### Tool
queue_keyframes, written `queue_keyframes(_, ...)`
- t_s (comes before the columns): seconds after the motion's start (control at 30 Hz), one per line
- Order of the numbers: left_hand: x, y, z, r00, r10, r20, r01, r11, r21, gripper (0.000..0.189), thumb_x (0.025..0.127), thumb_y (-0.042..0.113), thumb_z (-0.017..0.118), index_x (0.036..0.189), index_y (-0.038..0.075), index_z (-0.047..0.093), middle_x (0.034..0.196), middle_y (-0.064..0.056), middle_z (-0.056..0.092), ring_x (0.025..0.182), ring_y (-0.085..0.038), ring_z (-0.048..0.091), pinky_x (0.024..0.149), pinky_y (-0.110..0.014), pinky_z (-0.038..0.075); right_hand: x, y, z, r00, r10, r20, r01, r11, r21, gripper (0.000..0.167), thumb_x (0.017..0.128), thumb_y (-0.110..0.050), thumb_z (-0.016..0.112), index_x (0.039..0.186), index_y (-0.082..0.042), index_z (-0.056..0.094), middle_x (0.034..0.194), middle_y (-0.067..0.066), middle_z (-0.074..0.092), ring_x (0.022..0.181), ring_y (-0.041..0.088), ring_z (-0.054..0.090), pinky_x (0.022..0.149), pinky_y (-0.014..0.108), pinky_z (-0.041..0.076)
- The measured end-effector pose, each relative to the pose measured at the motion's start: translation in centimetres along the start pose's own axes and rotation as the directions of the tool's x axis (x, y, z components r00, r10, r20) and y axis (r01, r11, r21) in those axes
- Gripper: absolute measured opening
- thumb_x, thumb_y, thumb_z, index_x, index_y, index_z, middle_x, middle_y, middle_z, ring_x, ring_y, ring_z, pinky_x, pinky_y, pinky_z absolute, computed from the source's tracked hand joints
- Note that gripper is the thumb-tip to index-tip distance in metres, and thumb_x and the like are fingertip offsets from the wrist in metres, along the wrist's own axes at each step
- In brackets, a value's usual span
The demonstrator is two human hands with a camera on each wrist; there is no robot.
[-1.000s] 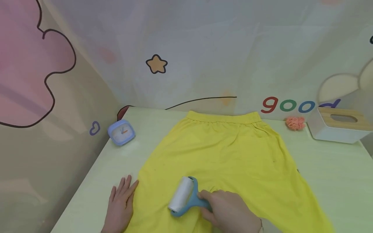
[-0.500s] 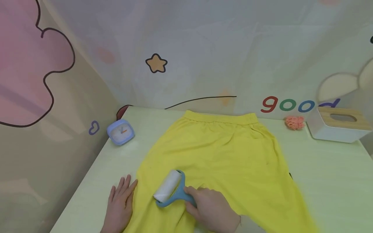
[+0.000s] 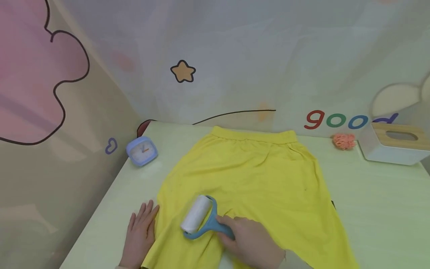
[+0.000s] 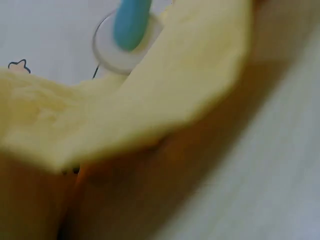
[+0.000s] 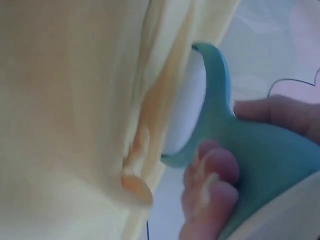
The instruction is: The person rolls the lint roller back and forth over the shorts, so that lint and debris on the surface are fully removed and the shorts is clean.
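Observation:
Yellow trousers [image 3: 255, 175] lie spread on the table, waistband toward the wall, with wrinkles around the crotch. My right hand [image 3: 253, 241] grips the blue handle of a lint roller [image 3: 197, 213]; its white roll is over the trousers' left leg. In the right wrist view, fingers and thumb curl round the roller's handle [image 5: 265, 145]. My left hand [image 3: 139, 235] rests on the table with fingers extended, fingertips right at the trousers' left edge. Loose yellow cloth [image 4: 150, 95] fills much of the left wrist view, with the handle's blue end [image 4: 132, 25] beyond it.
A light-blue clock [image 3: 142, 151] stands at the table's back left. At the back right are a pink tufted item [image 3: 344, 141] and a white tissue box [image 3: 396, 145] with a wooden lid. A printed wall hanging [image 3: 235, 56] borders the table.
My right hand has moved the lint roller left across the trousers, then slightly back right. The trousers' right side has shifted left, and cloth near my left hand has lifted. That hand stays in place.

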State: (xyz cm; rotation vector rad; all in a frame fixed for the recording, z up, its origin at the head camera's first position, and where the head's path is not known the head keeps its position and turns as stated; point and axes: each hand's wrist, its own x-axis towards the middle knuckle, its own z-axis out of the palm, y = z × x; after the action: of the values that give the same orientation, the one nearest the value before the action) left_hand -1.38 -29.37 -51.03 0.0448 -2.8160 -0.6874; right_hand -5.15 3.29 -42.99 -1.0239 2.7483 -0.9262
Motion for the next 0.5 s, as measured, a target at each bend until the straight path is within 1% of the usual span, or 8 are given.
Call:
queue_keyframes(0.1,0.1,0.1,-0.1,0.999,-0.023,0.037,0.023,1.000,-0.001,0.041,0.099,0.002,0.048,0.140,0.005,0.052,0.151,-0.015,0.039,0.141,-0.038,0.028,0.114,-0.058,0.013,-1.1,0.5,-1.8,0.996,0.045,0.081,-0.046,0.999,0.010,0.035,0.093,-0.031,0.064,0.125,-0.019,0.067,0.085,-0.014,0.063,0.071,-0.001,0.054,0.061,0.025,0.049)
queue_keyframes(0.17,0.1,0.2,-0.1,0.998,-0.036,0.048,0.036,0.999,-0.008,0.041,0.100,0.003,0.046,0.141,0.005,0.050,0.152,-0.015,0.037,0.142,-0.038,0.026,0.115,-0.057,0.012,-1.9,0.8,-3.2,0.986,0.079,0.147,-0.081,0.997,0.001,0.036,0.093,-0.036,0.064,0.126,-0.021,0.066,0.088,-0.015,0.065,0.074,-0.002,0.055,0.063,0.026,0.050)
queue_keyframes(0.27,0.1,0.1,-0.2,0.998,-0.041,0.039,0.042,0.999,-0.022,0.040,0.101,0.004,0.045,0.140,0.005,0.051,0.152,-0.015,0.037,0.142,-0.038,0.027,0.115,-0.057,0.011,-3.1,1.5,-5.0,0.969,0.114,0.218,-0.112,0.994,-0.019,0.037,0.092,-0.038,0.066,0.124,-0.021,0.067,0.094,-0.013,0.068,0.070,-0.002,0.054,0.060,0.026,0.048)
queue_keyframes(0.33,0.1,0.1,-0.2,0.999,-0.041,0.031,0.042,0.999,-0.033,0.038,0.102,0.005,0.044,0.140,0.006,0.052,0.152,-0.015,0.037,0.142,-0.038,0.027,0.115,-0.057,0.011,-3.7,1.9,-6.1,0.952,0.143,0.270,-0.142,0.990,-0.023,0.036,0.090,-0.039,0.067,0.122,-0.022,0.068,0.090,-0.015,0.067,0.063,-0.002,0.051,0.056,0.025,0.044)
queue_keyframes(0.37,0.1,0.1,-0.2,0.999,-0.042,0.030,0.043,0.998,-0.042,0.038,0.102,0.006,0.044,0.139,0.006,0.052,0.152,-0.015,0.037,0.142,-0.038,0.027,0.115,-0.057,0.011,-4.0,2.1,-6.6,0.948,0.147,0.283,-0.146,0.989,-0.022,0.035,0.090,-0.038,0.068,0.121,-0.022,0.068,0.086,-0.017,0.065,0.060,-0.002,0.048,0.054,0.024,0.042)
queue_keyframes(0.43,0.0,0.0,-0.1,0.998,-0.048,0.037,0.050,0.997,-0.056,0.038,0.103,0.009,0.044,0.140,0.006,0.052,0.153,-0.015,0.036,0.142,-0.038,0.026,0.116,-0.056,0.009,-4.5,2.4,-7.6,0.939,0.146,0.310,-0.148,0.989,-0.019,0.035,0.089,-0.039,0.069,0.120,-0.023,0.069,0.080,-0.021,0.059,0.054,-0.001,0.043,0.050,0.022,0.038)
queue_keyframes(0.5,0.0,0.0,0.0,0.997,-0.059,0.055,0.063,0.996,-0.069,0.038,0.104,0.011,0.043,0.141,0.006,0.051,0.153,-0.014,0.035,0.143,-0.037,0.024,0.116,-0.055,0.008,-4.8,2.6,-8.5,0.939,0.139,0.315,-0.136,0.990,-0.034,0.036,0.088,-0.042,0.069,0.119,-0.024,0.070,0.078,-0.023,0.057,0.054,-0.002,0.043,0.050,0.022,0.038)
